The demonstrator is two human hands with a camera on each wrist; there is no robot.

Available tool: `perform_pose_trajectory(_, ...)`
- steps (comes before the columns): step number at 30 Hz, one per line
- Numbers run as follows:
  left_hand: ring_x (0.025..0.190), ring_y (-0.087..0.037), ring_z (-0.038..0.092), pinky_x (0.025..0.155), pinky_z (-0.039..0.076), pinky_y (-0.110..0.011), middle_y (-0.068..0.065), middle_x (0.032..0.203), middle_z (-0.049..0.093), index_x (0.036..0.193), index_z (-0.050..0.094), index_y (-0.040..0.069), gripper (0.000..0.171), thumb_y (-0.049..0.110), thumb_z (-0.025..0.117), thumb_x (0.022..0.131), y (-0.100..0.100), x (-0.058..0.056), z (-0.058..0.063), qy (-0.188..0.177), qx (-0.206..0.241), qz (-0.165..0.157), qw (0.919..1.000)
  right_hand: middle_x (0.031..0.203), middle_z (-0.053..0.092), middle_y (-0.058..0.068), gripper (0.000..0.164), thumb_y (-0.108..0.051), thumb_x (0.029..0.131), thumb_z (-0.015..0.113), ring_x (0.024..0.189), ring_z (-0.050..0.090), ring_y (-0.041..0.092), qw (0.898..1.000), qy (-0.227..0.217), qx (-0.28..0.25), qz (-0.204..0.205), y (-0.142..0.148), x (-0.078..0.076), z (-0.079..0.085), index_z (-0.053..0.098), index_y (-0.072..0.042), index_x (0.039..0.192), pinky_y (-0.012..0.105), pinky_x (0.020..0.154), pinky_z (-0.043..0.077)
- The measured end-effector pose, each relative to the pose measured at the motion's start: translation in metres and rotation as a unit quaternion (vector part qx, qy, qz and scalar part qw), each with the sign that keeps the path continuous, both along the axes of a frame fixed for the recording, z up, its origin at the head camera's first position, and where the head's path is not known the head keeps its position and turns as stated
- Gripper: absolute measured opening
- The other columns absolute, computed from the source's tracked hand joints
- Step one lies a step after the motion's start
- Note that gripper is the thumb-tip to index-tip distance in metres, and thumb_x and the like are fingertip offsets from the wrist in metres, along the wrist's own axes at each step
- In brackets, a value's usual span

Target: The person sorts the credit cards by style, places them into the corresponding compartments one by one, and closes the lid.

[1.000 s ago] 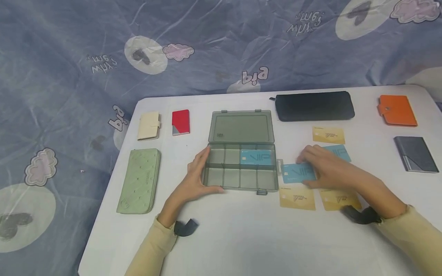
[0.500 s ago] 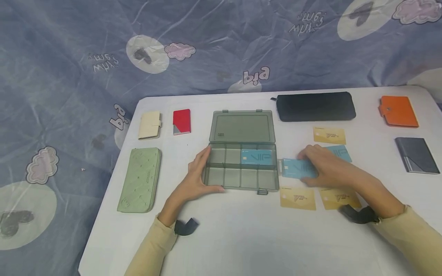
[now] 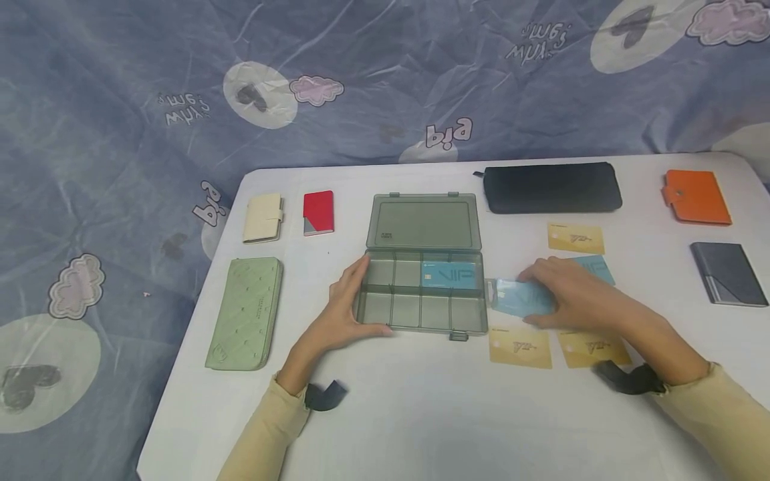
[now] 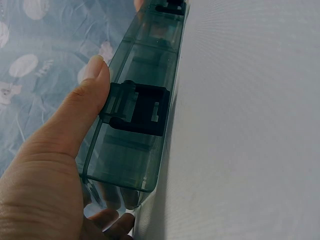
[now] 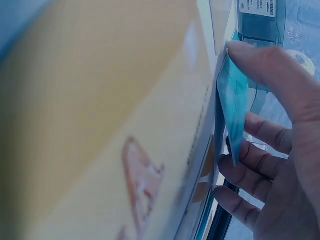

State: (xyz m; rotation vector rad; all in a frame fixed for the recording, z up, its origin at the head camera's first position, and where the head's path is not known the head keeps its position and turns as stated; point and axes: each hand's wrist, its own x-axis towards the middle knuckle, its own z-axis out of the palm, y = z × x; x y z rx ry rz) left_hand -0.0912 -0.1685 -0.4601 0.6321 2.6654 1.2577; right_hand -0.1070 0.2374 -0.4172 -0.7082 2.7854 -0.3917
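Observation:
A translucent grey-green compartment box (image 3: 375,308) lies with its lid laid back. A blue VIP card (image 3: 448,275) sits in its back row, towards the right. My left hand (image 3: 341,315) holds the box's left end, fingers along the side and thumb at the front edge; in the left wrist view the thumb presses beside a dark latch (image 4: 145,110). Just right of the box, my right hand (image 3: 568,294) pinches another blue card (image 3: 517,298) between thumb and fingers. The right wrist view shows that card (image 5: 233,100) tilted up off the table.
Two gold cards (image 3: 520,347) lie in front of my right hand; another gold card (image 3: 575,238) and a partly covered blue card (image 3: 595,268) lie behind. A black pouch (image 3: 552,188), orange wallet (image 3: 698,196), dark card case (image 3: 729,274), green wallet (image 3: 244,314), cream holder (image 3: 262,218) and red holder (image 3: 319,212) lie around.
The blue card in my right hand has shifted slightly away from the front gold cards, and its front edge now tilts. My left hand stays on the box.

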Motion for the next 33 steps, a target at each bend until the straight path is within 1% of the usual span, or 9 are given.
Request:
perform_pose_trajectory(4, 0.139, -0.012, 0.016, 0.103, 0.019, -0.051, 0.004, 0.154, 0.01, 0.151, 0.005, 0.023, 0.121, 0.053, 0.081, 0.061, 0.0, 0.0, 0.0, 0.002, 0.001, -0.001, 1.0, 0.113, 0.058, -0.006, 0.064, -0.045, 0.067, 0.08, 0.099, 0.05, 0.014, 1.0, 0.002, -0.008, 0.008, 0.0, -0.001, 0.0, 0.055, -0.022, 0.121, 0.039, 0.086, 0.043)
perform_pose_trajectory(7, 0.139, -0.013, 0.016, 0.104, 0.018, -0.051, 0.005, 0.154, 0.01, 0.151, 0.005, 0.024, 0.122, 0.054, 0.081, 0.06, 0.0, 0.0, 0.001, 0.002, 0.002, 0.001, 1.0, 0.112, 0.057, -0.007, 0.063, -0.04, 0.07, 0.079, 0.095, 0.051, 0.014, 1.0, 0.004, -0.018, 0.024, 0.0, -0.001, 0.002, 0.053, -0.024, 0.124, 0.038, 0.083, 0.044)
perform_pose_trajectory(13, 0.138, -0.013, 0.016, 0.103, 0.02, -0.052, 0.009, 0.154, 0.009, 0.151, 0.005, 0.024, 0.122, 0.055, 0.081, 0.06, 0.0, 0.001, 0.001, -0.005, 0.003, 0.004, 1.0, 0.105, 0.052, -0.01, 0.064, -0.043, 0.067, 0.081, 0.088, 0.049, 0.011, 0.999, 0.003, -0.011, 0.036, -0.003, 0.002, 0.001, 0.055, -0.028, 0.123, 0.034, 0.08, 0.045)
perform_pose_trajectory(18, 0.138, -0.013, 0.016, 0.103, 0.019, -0.052, 0.008, 0.154, 0.009, 0.151, 0.005, 0.024, 0.121, 0.053, 0.081, 0.061, 0.001, 0.0, 0.0, -0.005, 0.003, 0.002, 1.0, 0.105, 0.051, -0.009, 0.064, -0.042, 0.069, 0.08, 0.09, 0.05, 0.011, 1.0, -0.008, -0.02, 0.018, 0.002, 0.001, 0.004, 0.054, -0.027, 0.125, 0.036, 0.082, 0.046)
perform_pose_trajectory(20, 0.138, -0.013, 0.016, 0.103, 0.019, -0.052, 0.008, 0.154, 0.009, 0.151, 0.005, 0.025, 0.121, 0.054, 0.081, 0.061, 0.001, 0.0, 0.001, -0.005, 0.001, 0.001, 1.0, 0.105, 0.051, -0.009, 0.064, -0.039, 0.069, 0.08, 0.09, 0.049, 0.011, 0.999, 0.005, -0.033, 0.003, 0.004, -0.001, 0.011, 0.053, -0.026, 0.126, 0.036, 0.08, 0.046)
perform_pose_trajectory(23, 0.139, -0.014, 0.016, 0.103, 0.019, -0.053, 0.008, 0.154, 0.009, 0.151, 0.005, 0.025, 0.121, 0.053, 0.081, 0.061, 0.002, 0.0, 0.001, -0.003, 0.001, -0.001, 1.0, 0.103, 0.051, -0.009, 0.064, -0.033, 0.067, 0.082, 0.091, 0.048, 0.011, 0.996, 0.059, -0.067, -0.002, 0.004, -0.006, 0.025, 0.055, -0.024, 0.125, 0.034, 0.077, 0.043)
perform_pose_trajectory(27, 0.138, -0.015, 0.016, 0.103, 0.019, -0.054, 0.007, 0.154, 0.009, 0.151, 0.004, 0.025, 0.121, 0.052, 0.081, 0.061, 0.001, 0.0, 0.002, -0.003, 0.001, 0.001, 1.0, 0.101, 0.053, -0.009, 0.06, -0.026, 0.064, 0.084, 0.091, 0.047, 0.008, 0.984, 0.123, -0.12, 0.051, -0.014, -0.018, 0.039, 0.059, -0.018, 0.119, 0.028, 0.076, 0.038)
perform_pose_trajectory(30, 0.138, -0.015, 0.016, 0.103, 0.019, -0.053, 0.007, 0.154, 0.009, 0.151, 0.004, 0.025, 0.121, 0.051, 0.082, 0.061, 0.0, 0.0, 0.002, -0.004, 0.002, 0.002, 1.0, 0.1, 0.056, -0.008, 0.058, -0.03, 0.065, 0.083, 0.091, 0.047, 0.007, 0.977, 0.124, -0.141, 0.097, -0.038, -0.027, 0.042, 0.06, -0.015, 0.117, 0.029, 0.079, 0.038)
perform_pose_trajectory(33, 0.138, -0.014, 0.016, 0.104, 0.019, -0.052, 0.007, 0.154, 0.009, 0.151, 0.005, 0.025, 0.122, 0.049, 0.083, 0.061, 0.001, 0.001, 0.001, -0.005, 0.005, 0.002, 1.0, 0.101, 0.056, -0.006, 0.058, -0.036, 0.068, 0.081, 0.092, 0.047, 0.01, 0.977, 0.116, -0.136, 0.116, -0.062, -0.034, 0.04, 0.061, -0.013, 0.117, 0.034, 0.083, 0.039)
